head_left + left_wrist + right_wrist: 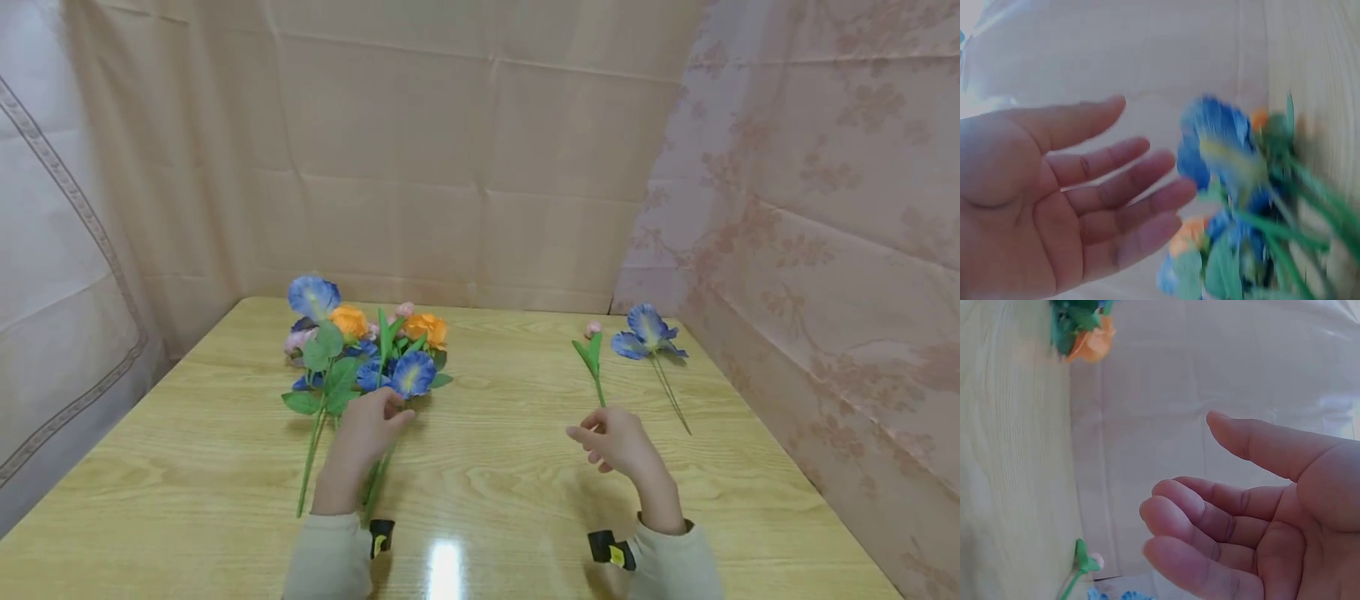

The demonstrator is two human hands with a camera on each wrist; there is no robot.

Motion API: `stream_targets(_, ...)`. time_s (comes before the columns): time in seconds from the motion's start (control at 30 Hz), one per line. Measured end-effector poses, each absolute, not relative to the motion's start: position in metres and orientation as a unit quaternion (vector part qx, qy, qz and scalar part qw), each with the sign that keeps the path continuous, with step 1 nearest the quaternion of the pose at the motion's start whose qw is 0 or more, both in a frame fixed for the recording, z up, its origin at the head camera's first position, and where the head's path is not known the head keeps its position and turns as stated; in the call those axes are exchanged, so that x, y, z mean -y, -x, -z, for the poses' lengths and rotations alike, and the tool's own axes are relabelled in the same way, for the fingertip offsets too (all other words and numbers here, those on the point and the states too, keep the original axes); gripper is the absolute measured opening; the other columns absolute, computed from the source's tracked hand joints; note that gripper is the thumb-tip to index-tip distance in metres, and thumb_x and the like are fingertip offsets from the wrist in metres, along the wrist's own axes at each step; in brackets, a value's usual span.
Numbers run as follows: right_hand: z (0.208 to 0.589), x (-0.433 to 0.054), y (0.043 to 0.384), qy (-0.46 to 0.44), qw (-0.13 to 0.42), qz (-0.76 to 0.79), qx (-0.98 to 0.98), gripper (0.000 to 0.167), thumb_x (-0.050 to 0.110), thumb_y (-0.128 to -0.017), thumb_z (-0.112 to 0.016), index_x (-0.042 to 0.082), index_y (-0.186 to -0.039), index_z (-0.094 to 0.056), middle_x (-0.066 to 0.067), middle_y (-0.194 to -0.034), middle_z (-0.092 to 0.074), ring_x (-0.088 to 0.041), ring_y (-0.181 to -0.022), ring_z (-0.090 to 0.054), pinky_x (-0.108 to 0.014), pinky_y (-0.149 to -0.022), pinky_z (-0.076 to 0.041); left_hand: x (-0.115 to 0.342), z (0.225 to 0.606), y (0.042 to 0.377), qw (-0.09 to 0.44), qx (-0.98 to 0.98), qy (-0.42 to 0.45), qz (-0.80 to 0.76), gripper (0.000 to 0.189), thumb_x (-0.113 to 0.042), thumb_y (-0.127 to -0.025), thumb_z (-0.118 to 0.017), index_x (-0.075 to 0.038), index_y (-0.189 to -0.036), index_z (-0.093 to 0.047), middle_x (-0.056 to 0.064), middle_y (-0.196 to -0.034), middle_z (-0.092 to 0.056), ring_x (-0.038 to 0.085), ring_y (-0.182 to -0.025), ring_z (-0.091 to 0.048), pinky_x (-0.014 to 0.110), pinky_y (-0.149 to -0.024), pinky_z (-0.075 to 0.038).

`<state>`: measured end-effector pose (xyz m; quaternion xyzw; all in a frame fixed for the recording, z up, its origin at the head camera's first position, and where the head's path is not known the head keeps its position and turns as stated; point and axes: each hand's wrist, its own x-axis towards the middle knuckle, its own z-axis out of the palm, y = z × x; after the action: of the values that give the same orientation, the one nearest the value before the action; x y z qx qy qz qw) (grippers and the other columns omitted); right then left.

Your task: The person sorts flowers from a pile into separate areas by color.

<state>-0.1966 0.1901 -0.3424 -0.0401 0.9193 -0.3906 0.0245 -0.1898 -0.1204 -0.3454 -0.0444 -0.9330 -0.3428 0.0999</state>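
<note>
My left hand (369, 429) hovers over the stems of artificial flowers on the left of the table, just in front of a blue iris (413, 374). In the left wrist view its palm and spread fingers (1124, 189) hold nothing. Around it are an orange flower (349, 322), another orange flower (426, 330), a taller blue iris (313, 297) and green leaves. My right hand (617, 440), loosely curved and holding nothing, is nearest to a pink tulip (593, 330) with green leaves. Beyond it lies a single blue iris (649, 333). The right wrist view shows relaxed fingers (1175, 519).
The wooden table (495, 467) ends at a beige cloth backdrop (480, 167). A floral-patterned curtain (825, 250) borders the right side, and pale cloth (52, 250) hangs at the left. Black straps with yellow tags sit at both wrists.
</note>
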Motion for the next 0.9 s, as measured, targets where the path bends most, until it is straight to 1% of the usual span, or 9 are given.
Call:
stream_targets(0.07, 0.344, -0.189, 0.192, 0.031, 0.028, 0.403, -0.914, 0.027, 0.019, -0.085, -0.061, -0.006, -0.094, -0.060, -0.008, -0.068, -0.056, -0.019, -0.054, -0.056, -0.030, -0.047, -0.048, 0.133, 0.346, 0.190, 0.103, 0.939, 0.018, 0.329, 0.025, -0.016, -0.084, -0.062, 0.004, -0.098, -0.059, 0.011, -0.082, -0.060, 0.025, -0.074, -0.056, 0.039, -0.063, -0.045)
stream_targets(0.17, 0.346, -0.187, 0.189, 0.022, 0.032, 0.413, -0.910, 0.026, 0.019, -0.085, -0.061, -0.005, -0.094, -0.060, -0.009, -0.069, -0.057, -0.017, -0.054, -0.056, -0.029, -0.047, -0.048, 0.152, 0.348, 0.188, 0.106, 0.944, -0.018, 0.311, 0.029, -0.016, -0.086, -0.060, 0.008, -0.102, -0.057, 0.019, -0.090, -0.060, 0.032, -0.081, -0.057, 0.043, -0.067, -0.046)
stream_targets(0.3, 0.348, -0.185, 0.187, 0.020, 0.032, 0.417, -0.908, 0.024, 0.017, -0.085, -0.061, -0.005, -0.094, -0.060, -0.010, -0.069, -0.057, -0.016, -0.054, -0.056, -0.029, -0.047, -0.049, 0.174, 0.350, 0.184, 0.096, 0.947, -0.064, 0.298, 0.035, -0.015, -0.087, -0.057, 0.013, -0.107, -0.053, 0.028, -0.101, -0.056, 0.041, -0.090, -0.054, 0.047, -0.070, -0.045)
stream_targets(0.33, 0.348, -0.184, 0.187, 0.020, 0.033, 0.419, -0.907, 0.024, 0.017, -0.085, -0.061, -0.006, -0.094, -0.060, -0.010, -0.069, -0.057, -0.017, -0.054, -0.056, -0.029, -0.047, -0.049, 0.178, 0.351, 0.183, 0.092, 0.949, -0.076, 0.293, 0.035, -0.015, -0.087, -0.057, 0.014, -0.106, -0.053, 0.029, -0.101, -0.055, 0.042, -0.089, -0.054, 0.048, -0.069, -0.045)
stream_targets(0.43, 0.348, -0.183, 0.186, 0.020, 0.034, 0.426, -0.904, 0.025, 0.016, -0.085, -0.061, -0.006, -0.095, -0.059, -0.010, -0.069, -0.057, -0.017, -0.055, -0.056, -0.030, -0.048, -0.049, 0.187, 0.355, 0.182, 0.073, 0.951, -0.110, 0.279, 0.028, -0.015, -0.087, -0.056, 0.012, -0.093, -0.057, 0.028, -0.091, -0.057, 0.040, -0.080, -0.056, 0.046, -0.061, -0.047)
stream_targets(0.5, 0.347, -0.183, 0.186, 0.023, 0.037, 0.429, -0.902, 0.025, 0.016, -0.085, -0.060, -0.007, -0.096, -0.059, -0.009, -0.070, -0.057, -0.018, -0.055, -0.057, -0.030, -0.048, -0.050, 0.190, 0.358, 0.181, 0.057, 0.952, -0.127, 0.274, 0.024, -0.015, -0.087, -0.056, 0.008, -0.080, -0.057, 0.023, -0.080, -0.058, 0.035, -0.072, -0.057, 0.044, -0.056, -0.046)
stream_targets(0.57, 0.347, -0.182, 0.185, 0.025, 0.037, 0.430, -0.902, 0.025, 0.016, -0.085, -0.060, -0.007, -0.096, -0.059, -0.008, -0.069, -0.057, -0.018, -0.056, -0.057, -0.029, -0.048, -0.050, 0.193, 0.361, 0.181, 0.043, 0.950, -0.138, 0.276, 0.023, -0.014, -0.086, -0.056, 0.004, -0.072, -0.054, 0.020, -0.075, -0.057, 0.032, -0.068, -0.057, 0.043, -0.052, -0.045)
stream_targets(0.73, 0.346, -0.183, 0.184, 0.029, 0.038, 0.432, -0.901, 0.025, 0.016, -0.085, -0.060, -0.007, -0.096, -0.059, -0.008, -0.068, -0.056, -0.019, -0.056, -0.057, -0.030, -0.049, -0.050, 0.195, 0.369, 0.183, 0.037, 0.949, -0.146, 0.277, 0.017, -0.011, -0.084, -0.056, 0.003, -0.074, -0.054, 0.026, -0.082, -0.058, 0.036, -0.072, -0.057, 0.046, -0.054, -0.045)
stream_targets(0.9, 0.346, -0.184, 0.184, 0.035, 0.044, 0.433, -0.900, 0.027, 0.017, -0.086, -0.060, -0.008, -0.096, -0.058, -0.009, -0.069, -0.057, -0.018, -0.056, -0.058, -0.030, -0.049, -0.050, 0.196, 0.375, 0.185, 0.023, 0.951, -0.153, 0.269, 0.011, -0.007, -0.082, -0.057, 0.005, -0.082, -0.057, 0.024, -0.081, -0.058, 0.033, -0.070, -0.057, 0.046, -0.054, -0.045)
